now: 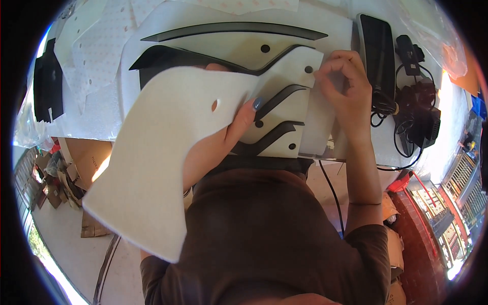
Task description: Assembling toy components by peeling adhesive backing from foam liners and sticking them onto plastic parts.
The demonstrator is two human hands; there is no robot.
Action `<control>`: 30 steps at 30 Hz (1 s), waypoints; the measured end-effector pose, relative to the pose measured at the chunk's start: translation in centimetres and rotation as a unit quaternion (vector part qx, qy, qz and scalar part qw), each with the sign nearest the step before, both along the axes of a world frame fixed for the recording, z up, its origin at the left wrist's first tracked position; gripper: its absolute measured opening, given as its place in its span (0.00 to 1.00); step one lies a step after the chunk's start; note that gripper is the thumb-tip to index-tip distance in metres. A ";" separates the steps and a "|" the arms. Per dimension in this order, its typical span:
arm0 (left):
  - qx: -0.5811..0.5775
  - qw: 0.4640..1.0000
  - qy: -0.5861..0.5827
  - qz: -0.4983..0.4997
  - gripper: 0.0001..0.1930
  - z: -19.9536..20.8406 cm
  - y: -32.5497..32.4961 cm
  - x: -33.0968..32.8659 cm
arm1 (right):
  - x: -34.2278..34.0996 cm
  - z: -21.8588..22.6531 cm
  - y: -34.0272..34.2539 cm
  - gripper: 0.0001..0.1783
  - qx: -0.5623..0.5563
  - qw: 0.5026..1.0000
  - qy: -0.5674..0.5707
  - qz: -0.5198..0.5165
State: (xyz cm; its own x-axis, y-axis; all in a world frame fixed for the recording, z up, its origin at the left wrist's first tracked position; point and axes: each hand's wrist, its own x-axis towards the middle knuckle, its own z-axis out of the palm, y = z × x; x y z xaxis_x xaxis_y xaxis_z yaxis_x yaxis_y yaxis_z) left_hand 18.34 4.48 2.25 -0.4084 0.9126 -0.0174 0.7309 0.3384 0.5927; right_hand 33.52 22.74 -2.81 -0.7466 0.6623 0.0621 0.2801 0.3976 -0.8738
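My left hand (234, 127) grips a large curved white felt-like panel (152, 132) with one small hole. Its thumb, with a blue-grey nail, lies on the panel's inner edge, and the other fingers are mostly hidden behind. Under the panel's upper end lies a white backing sheet (284, 109) bearing curved black strips (282, 99) and several black dots (308, 69). My right hand (351, 84) is at that sheet's right edge, thumb and forefinger pinched together beside the uppermost right dot. Whatever is between those fingertips, if anything, is too small to make out.
A long dark strip (234, 29) lies across the far part of the table. To the right are a black rectangular device (376, 56) and tangled black cables (414, 109). A black piece (48, 84) and patterned sheets (104, 51) lie left. Cardboard (84, 157) stands below the table's left edge.
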 end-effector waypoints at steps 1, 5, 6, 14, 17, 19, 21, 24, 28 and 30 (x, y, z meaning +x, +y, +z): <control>0.003 0.999 0.032 -0.029 0.10 0.1 0.2 -0.2 | 0.1 -0.1 0.0 0.06 0.016 1.000 0.003 -0.003; -0.050 0.996 0.064 -0.021 0.10 1.2 0.7 -0.1 | -0.1 -0.3 0.0 0.07 0.009 1.000 0.000 -0.012; -0.066 0.995 0.074 -0.016 0.11 1.1 0.6 -0.2 | -0.1 -0.4 0.0 0.07 0.012 1.000 -0.004 -0.013; -0.099 0.986 0.135 -0.026 0.13 1.1 0.9 -0.2 | -0.2 -0.2 0.1 0.08 0.026 0.999 -0.021 0.000; -0.106 0.983 0.147 -0.034 0.13 0.9 1.1 -0.2 | 0.0 -0.4 0.1 0.08 0.034 0.999 -0.021 -0.001; -0.121 0.984 0.126 -0.027 0.14 0.9 1.1 -0.2 | 0.1 -0.4 0.2 0.08 0.025 0.999 -0.027 -0.003; -0.136 0.984 0.115 -0.008 0.14 2.1 2.1 0.5 | 0.1 -0.4 0.2 0.08 0.022 0.999 -0.026 -0.001; -0.156 0.982 0.109 0.014 0.14 2.8 2.5 0.8 | -0.1 -0.4 0.1 0.08 0.026 0.999 -0.027 0.005; -0.155 0.981 0.117 0.007 0.15 2.3 2.4 0.8 | -0.1 -0.4 0.0 0.09 0.047 0.998 -0.043 -0.001; -0.151 0.980 0.126 0.000 0.16 2.0 2.3 0.7 | -0.1 -0.5 0.0 0.09 0.072 0.996 -0.048 -0.001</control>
State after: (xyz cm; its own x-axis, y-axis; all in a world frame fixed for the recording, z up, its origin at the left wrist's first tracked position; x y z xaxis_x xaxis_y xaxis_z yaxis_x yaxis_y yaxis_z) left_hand 19.04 6.80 4.25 -0.4348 0.8814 -0.1846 0.8413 0.4707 0.2659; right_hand 33.44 22.78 -3.31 -0.7519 0.6538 0.0849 0.3603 0.5153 -0.7776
